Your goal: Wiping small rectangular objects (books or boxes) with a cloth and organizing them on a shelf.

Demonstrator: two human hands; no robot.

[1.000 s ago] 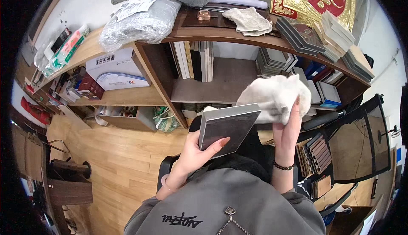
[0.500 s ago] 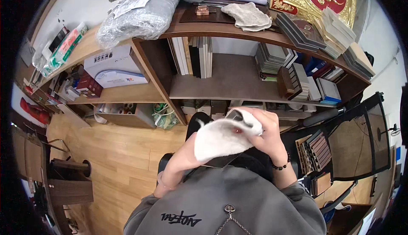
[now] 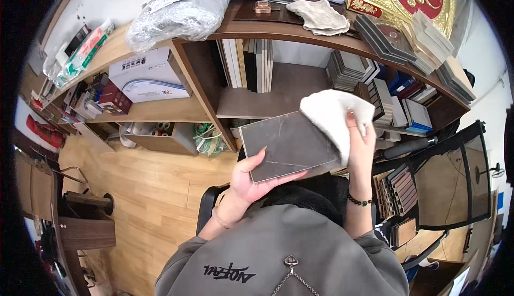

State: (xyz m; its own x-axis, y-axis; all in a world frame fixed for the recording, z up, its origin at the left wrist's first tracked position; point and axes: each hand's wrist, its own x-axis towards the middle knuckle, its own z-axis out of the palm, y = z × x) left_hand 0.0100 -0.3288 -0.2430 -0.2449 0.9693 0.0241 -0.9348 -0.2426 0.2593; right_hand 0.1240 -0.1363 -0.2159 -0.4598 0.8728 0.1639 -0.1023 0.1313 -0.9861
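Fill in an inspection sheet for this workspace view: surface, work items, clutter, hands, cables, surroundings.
Surface: brown shelf top, loaded with goods.
Work items: dark grey slab, held up off the shelves; white cloth against its right end.
Clutter: plastic-wrapped bundle, crumpled pale cloth and dark panels on the shelf top.
Hands: left hand supports the slab, thumb on its face; right hand grips the cloth.
Cables: nothing clearly identifiable.
Surroundings: wood floor; black mesh-backed chair at right.
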